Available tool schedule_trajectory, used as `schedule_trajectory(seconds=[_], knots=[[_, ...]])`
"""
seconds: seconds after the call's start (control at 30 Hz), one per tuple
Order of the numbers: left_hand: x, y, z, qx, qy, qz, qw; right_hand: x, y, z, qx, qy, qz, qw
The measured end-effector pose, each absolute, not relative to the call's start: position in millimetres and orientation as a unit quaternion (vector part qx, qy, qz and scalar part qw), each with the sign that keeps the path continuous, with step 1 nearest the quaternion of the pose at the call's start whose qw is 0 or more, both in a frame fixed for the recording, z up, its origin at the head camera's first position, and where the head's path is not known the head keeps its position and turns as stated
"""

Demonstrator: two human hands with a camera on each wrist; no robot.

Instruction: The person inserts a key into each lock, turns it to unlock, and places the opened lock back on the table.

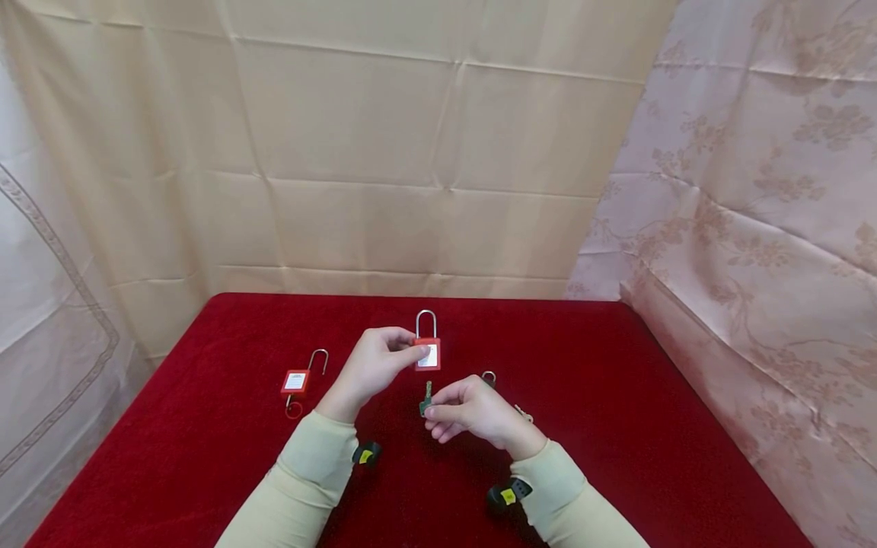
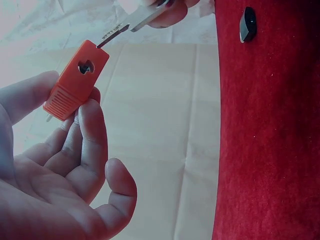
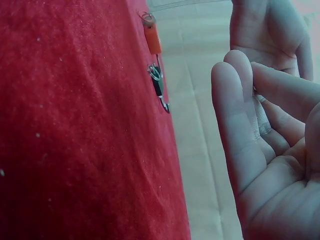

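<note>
My left hand [image 1: 373,364] pinches a red padlock [image 1: 428,356] with a white label between thumb and fingers, its long metal shackle pointing up. In the left wrist view the padlock's base [image 2: 75,80] shows a keyhole. Just below it in the head view, my right hand [image 1: 473,411] pinches a key [image 1: 428,400] with a green head, blade up. Key and padlock appear close in the left wrist view, but the blade is outside the keyhole. In the right wrist view the right fingers [image 3: 232,125] hide the key.
A second red padlock [image 1: 294,382] lies on the red cloth [image 1: 226,457] at left, shackle swung open, a red ring at its base. Beyond the right hand a small dark padlock [image 1: 489,378] partly shows, with keys [image 1: 524,413] nearby. Curtains [image 1: 411,152] hang behind.
</note>
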State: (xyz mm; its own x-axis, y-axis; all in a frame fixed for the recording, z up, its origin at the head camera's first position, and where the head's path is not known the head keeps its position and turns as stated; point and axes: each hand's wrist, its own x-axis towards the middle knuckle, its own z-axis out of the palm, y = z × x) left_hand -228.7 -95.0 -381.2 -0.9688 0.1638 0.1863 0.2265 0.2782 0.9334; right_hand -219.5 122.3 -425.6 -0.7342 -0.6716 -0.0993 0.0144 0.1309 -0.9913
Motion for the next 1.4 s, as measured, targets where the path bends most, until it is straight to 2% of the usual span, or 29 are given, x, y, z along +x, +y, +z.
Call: schedule_trajectory(seconds=[0.9,1.4], knots=[[-227.2,-90.1,-382.9,-0.126,-0.799,-0.588,0.004,-221.1,123.7,-424.8,-0.241,0.708,-0.615,0.251],[-227.6,-86.7,-384.8,-0.137,-0.802,-0.582,0.021,-219.0,122.6,-423.9,-0.236,0.695,-0.637,0.235]])
